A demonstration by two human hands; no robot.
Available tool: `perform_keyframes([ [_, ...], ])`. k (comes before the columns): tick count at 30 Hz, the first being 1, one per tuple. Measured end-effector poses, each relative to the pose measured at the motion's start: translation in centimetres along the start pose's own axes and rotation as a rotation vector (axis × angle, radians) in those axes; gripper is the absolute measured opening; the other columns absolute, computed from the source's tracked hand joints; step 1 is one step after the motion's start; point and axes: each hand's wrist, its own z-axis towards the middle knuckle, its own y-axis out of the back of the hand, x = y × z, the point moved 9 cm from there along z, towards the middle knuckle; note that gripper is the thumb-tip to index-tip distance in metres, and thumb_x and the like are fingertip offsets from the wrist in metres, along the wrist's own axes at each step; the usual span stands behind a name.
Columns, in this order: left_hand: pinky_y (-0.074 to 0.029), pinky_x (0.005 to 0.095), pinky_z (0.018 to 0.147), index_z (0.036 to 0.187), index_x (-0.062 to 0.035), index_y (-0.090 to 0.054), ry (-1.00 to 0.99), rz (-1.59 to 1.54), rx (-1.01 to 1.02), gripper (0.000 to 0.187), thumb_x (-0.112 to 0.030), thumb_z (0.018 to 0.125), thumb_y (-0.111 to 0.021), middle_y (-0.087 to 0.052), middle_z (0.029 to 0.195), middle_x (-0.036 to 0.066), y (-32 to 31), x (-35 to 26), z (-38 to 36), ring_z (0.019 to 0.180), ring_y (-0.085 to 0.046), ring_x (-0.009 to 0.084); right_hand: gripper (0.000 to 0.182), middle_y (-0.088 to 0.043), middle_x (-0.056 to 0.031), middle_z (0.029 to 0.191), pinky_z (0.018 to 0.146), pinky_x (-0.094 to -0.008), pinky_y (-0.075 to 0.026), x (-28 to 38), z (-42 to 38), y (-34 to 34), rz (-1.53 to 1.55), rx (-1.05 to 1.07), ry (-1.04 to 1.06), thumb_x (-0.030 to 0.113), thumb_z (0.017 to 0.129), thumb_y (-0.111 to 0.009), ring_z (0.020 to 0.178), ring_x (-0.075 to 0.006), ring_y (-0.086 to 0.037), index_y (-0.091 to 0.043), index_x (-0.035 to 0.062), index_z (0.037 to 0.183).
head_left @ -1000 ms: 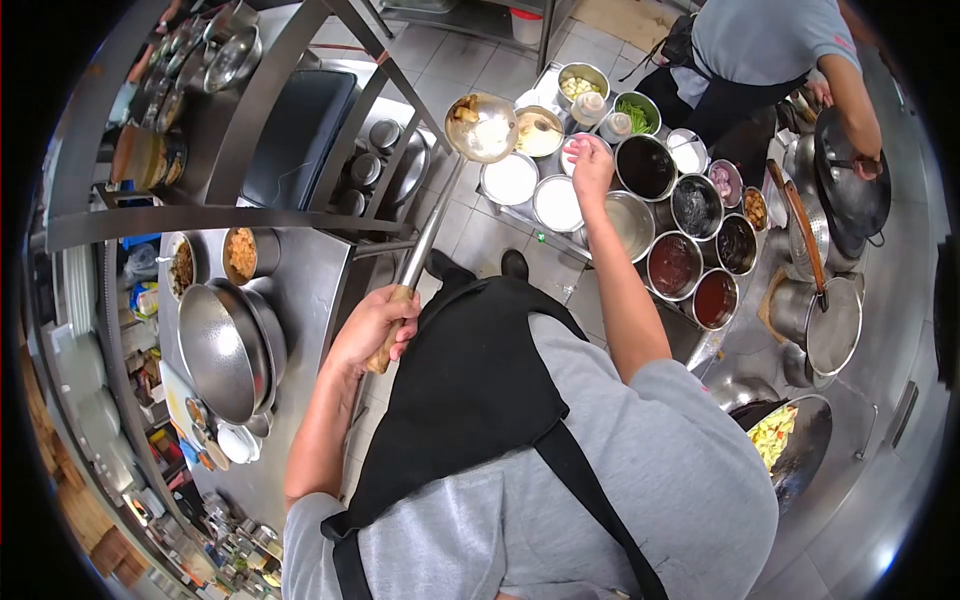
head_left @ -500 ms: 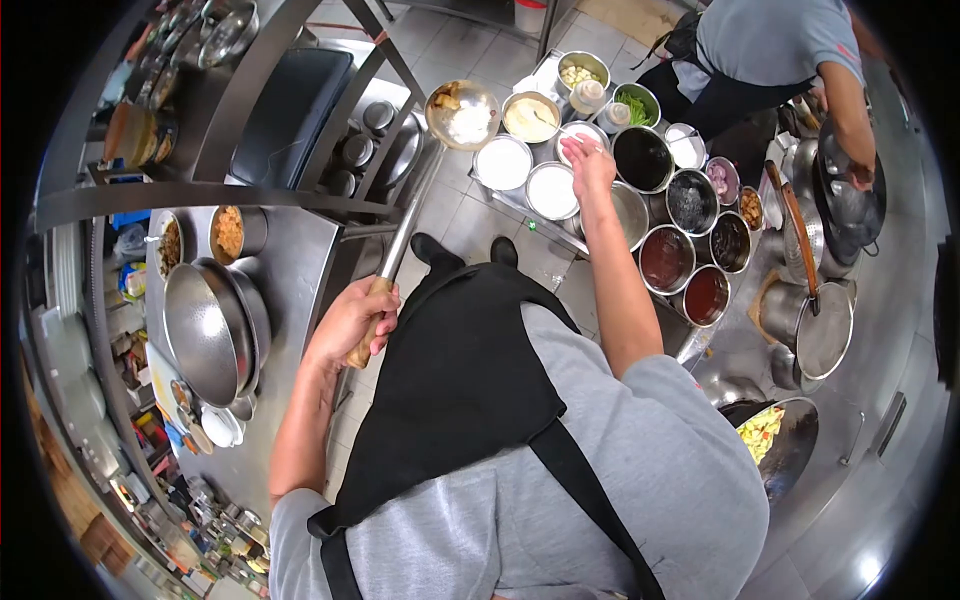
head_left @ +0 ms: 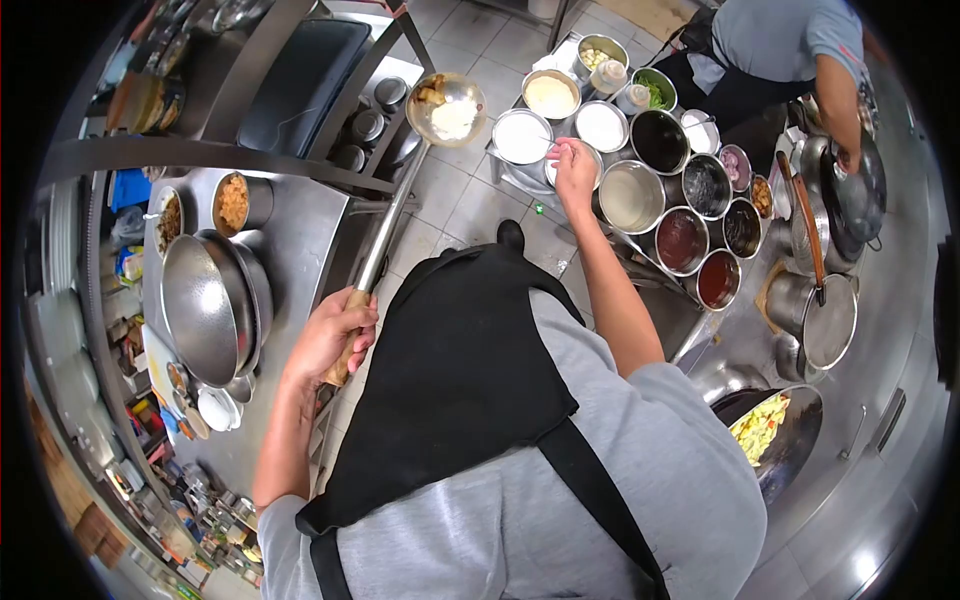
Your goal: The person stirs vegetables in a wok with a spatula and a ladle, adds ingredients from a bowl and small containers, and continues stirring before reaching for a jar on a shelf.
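My left hand (head_left: 342, 335) is closed round the wooden handle of a long metal ladle (head_left: 447, 108). White stuff and some brown pieces lie in the ladle's bowl. My right hand (head_left: 574, 175) is over the near containers, its fingers pressed together on a thin spoon handle (head_left: 543, 139). That handle reaches into a container of white powder (head_left: 522, 136). Another white-filled container (head_left: 602, 125) stands to the right, and one with pale yellow content (head_left: 551, 94) is behind. An empty-looking steel pot (head_left: 632, 197) is right of my right hand.
Pots of dark and red sauces (head_left: 682, 240) stand at the right. A wok (head_left: 780, 430) with yellow food sits lower right. A co-worker (head_left: 780, 50) works at upper right. Stacked woks (head_left: 208, 308) are on the left counter (head_left: 300, 245).
My right hand has moved left and its spread fingers have closed on the thin spoon handle. The ladle has shifted slightly left with my left hand. The view has shifted.
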Motion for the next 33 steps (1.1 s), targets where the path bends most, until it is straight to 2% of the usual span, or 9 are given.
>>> perform_keyframes([
  [3, -0.035, 0.0225, 0.034, 0.097, -0.0035, -0.052, 0.024, 0.019, 0.036, 0.012, -0.01, 0.089, -0.059, -0.049, 0.059, 0.001, 2.3, 0.9, -0.6, 0.037, -0.042, 0.0087, 0.027, -0.072, -0.0192, 0.096, 0.068, -0.0329, -0.06, -3.1, -0.4, 0.3, 0.316, -0.122, -0.279, 0.01, 0.104, -0.045, 0.084, -0.0249, -0.075, -0.063, -0.0087, 0.111],
  [4, -0.035, 0.0226, 0.034, 0.097, -0.0034, -0.052, 0.038, 0.029, 0.056, 0.012, -0.01, 0.089, -0.059, -0.049, 0.059, 0.001, 2.8, 1.0, -0.9, 0.037, -0.042, 0.0087, 0.029, -0.071, -0.0222, 0.101, 0.071, -0.0335, -0.061, -3.5, -0.8, 0.8, 0.341, -0.148, -0.326, 0.009, 0.104, -0.044, 0.088, -0.029, -0.075, -0.059, -0.0116, 0.115],
  [8, -0.036, 0.0229, 0.034, 0.097, -0.0041, -0.052, 0.052, 0.075, 0.108, 0.012, -0.01, 0.09, -0.059, -0.048, 0.059, 0.001, 4.3, 1.8, -1.0, 0.037, -0.041, 0.0086, 0.028, -0.068, -0.026, 0.108, 0.075, -0.0362, -0.061, -4.1, -2.7, 1.7, 0.572, -0.24, -0.445, 0.007, 0.102, -0.046, 0.093, -0.0338, -0.074, -0.056, -0.0135, 0.118],
  [12, -0.037, 0.0233, 0.034, 0.097, -0.0048, -0.052, 0.072, 0.097, 0.157, 0.011, -0.011, 0.09, -0.059, -0.047, 0.059, 0.0, 5.6, 2.5, 0.0, 0.037, -0.04, 0.0088, 0.028, -0.068, -0.0254, 0.107, 0.079, -0.0372, -0.059, -3.7, -4.4, 1.7, 0.663, -0.256, -0.454, 0.007, 0.102, -0.046, 0.096, -0.0341, -0.073, -0.054, -0.0125, 0.12],
  [15, -0.037, 0.0234, 0.034, 0.097, -0.0051, -0.052, 0.08, 0.094, 0.195, 0.011, -0.011, 0.09, -0.059, -0.047, 0.059, 0.0, 6.0, 2.6, 0.2, 0.037, -0.04, 0.009, 0.027, -0.069, -0.0226, 0.103, 0.075, -0.0353, -0.059, -0.2, -5.7, 1.1, 0.686, -0.201, -0.406, 0.01, 0.104, -0.047, 0.09, -0.0307, -0.074, -0.057, -0.0115, 0.116],
  [18, -0.037, 0.0232, 0.034, 0.097, -0.005, -0.052, 0.086, 0.093, 0.225, 0.011, -0.01, 0.09, -0.059, -0.047, 0.059, 0.0, 6.6, 2.6, 0.2, 0.038, -0.041, 0.0091, 0.027, -0.07, -0.0191, 0.097, 0.068, -0.0327, -0.059, 1.9, -5.6, 1.4, 0.273, -0.301, -0.176, 0.013, 0.105, -0.048, 0.084, -0.0258, -0.074, -0.061, -0.0102, 0.11],
  [22, -0.038, 0.0226, 0.034, 0.097, -0.0042, -0.051, 0.073, 0.118, 0.221, 0.011, -0.01, 0.09, -0.058, -0.048, 0.06, 0.001, 7.7, 3.3, -0.2, 0.038, -0.042, 0.009, 0.026, -0.071, -0.0175, 0.094, 0.067, -0.0305, -0.059, 0.8, -4.5, -0.9, 0.038, -0.292, -0.134, 0.01, 0.104, -0.047, 0.078, -0.0222, -0.074, -0.064, -0.0098, 0.107],
  [28, -0.038, 0.0219, 0.035, 0.095, -0.0041, -0.052, 0.067, 0.141, 0.228, 0.01, -0.01, 0.09, -0.058, -0.049, 0.06, 0.001, 8.9, 3.6, 0.3, 0.039, -0.043, 0.0087, 0.025, -0.07, -0.0233, 0.098, 0.068, -0.0346, -0.061, -4.6, -5.3, -0.6, 0.613, -0.468, -0.439, 0.004, 0.1, -0.046, 0.079, -0.0293, -0.074, -0.059, -0.0137, 0.112],
  [33, -0.038, 0.0219, 0.035, 0.094, -0.0043, -0.052, 0.064, 0.156, 0.241, 0.01, -0.011, 0.09, -0.058, -0.047, 0.061, 0.001, 8.1, 2.9, 0.8, 0.039, -0.042, 0.0086, 0.026, -0.069, -0.0237, 0.1, 0.071, -0.0342, -0.061, -1.6, -6.9, 0.8, 0.688, -0.346, -0.407, 0.006, 0.101, -0.047, 0.084, -0.0294, -0.074, -0.058, -0.0136, 0.113],
])
